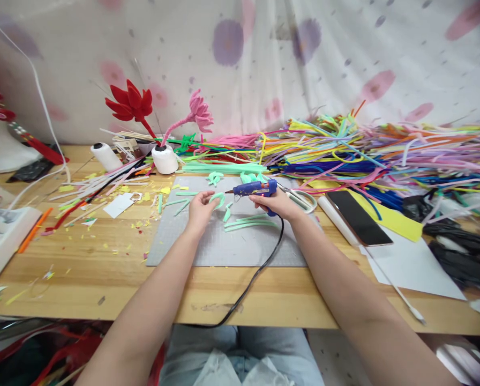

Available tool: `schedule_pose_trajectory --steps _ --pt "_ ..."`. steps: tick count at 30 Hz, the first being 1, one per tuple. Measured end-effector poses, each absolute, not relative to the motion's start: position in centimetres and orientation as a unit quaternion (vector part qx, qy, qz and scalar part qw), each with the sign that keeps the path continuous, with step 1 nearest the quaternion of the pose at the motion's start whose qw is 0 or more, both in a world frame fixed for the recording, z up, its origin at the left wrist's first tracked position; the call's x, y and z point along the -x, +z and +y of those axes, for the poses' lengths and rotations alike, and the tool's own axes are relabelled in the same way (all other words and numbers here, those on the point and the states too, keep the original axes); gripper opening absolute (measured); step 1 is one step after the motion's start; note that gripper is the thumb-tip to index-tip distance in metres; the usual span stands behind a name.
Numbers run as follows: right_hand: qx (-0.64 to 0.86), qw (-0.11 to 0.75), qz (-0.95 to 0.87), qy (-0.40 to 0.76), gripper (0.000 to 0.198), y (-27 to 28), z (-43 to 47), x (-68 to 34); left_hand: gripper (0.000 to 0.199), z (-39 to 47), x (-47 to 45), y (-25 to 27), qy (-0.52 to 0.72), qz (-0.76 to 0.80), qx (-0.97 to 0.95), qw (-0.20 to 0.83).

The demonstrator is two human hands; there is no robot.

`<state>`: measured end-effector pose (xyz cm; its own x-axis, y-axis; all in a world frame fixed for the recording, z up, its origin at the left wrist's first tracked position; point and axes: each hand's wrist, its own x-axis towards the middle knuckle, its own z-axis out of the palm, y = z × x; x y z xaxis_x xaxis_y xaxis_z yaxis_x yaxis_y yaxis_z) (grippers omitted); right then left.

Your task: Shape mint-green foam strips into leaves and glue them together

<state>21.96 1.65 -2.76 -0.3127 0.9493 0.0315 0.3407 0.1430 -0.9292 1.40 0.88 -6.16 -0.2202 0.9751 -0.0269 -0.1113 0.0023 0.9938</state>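
Observation:
My right hand [275, 203] is wrapped round a blue hot glue gun [254, 188], its nozzle pointing left. In my left hand [202, 208] a mint-green bent pipe cleaner piece [218, 200] is pinched between the fingers, close to the nozzle tip. Both hands are above a grey cutting mat [167, 246]. A small green piece [227, 212] lies just below the nozzle. Straight green pipe cleaners [250, 222] rest on the mat, and shaped green pieces [215, 178] lie at its far edge. Scissors [302, 201] sit behind my right wrist, partly hidden.
The glue gun's black cord [260, 273] runs over the table's front edge. A large heap of coloured pipe cleaners [336, 145] fills the back right. At right lies a phone [358, 217] on paper. A white thread spool [165, 160] holds red and pink flowers. A white power strip [7, 241] stands left.

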Motion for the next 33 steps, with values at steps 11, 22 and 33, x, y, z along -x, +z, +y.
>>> schedule_pose_trajectory --steps 11,22,33 --pt "0.493 0.319 -0.679 0.44 0.036 -2.82 1.67 -21.9 0.035 0.51 -1.59 -5.54 0.545 0.539 -0.391 0.509" --pt "0.494 0.325 -0.684 0.426 0.037 -3.05 1.72 -21.93 0.035 0.58 -1.56 -5.77 0.54 0.537 -0.394 0.515" --pt "0.496 0.325 -0.681 0.428 0.038 -3.29 1.91 -22.01 0.033 0.67 -1.55 -5.82 0.541 0.528 -0.383 0.53"
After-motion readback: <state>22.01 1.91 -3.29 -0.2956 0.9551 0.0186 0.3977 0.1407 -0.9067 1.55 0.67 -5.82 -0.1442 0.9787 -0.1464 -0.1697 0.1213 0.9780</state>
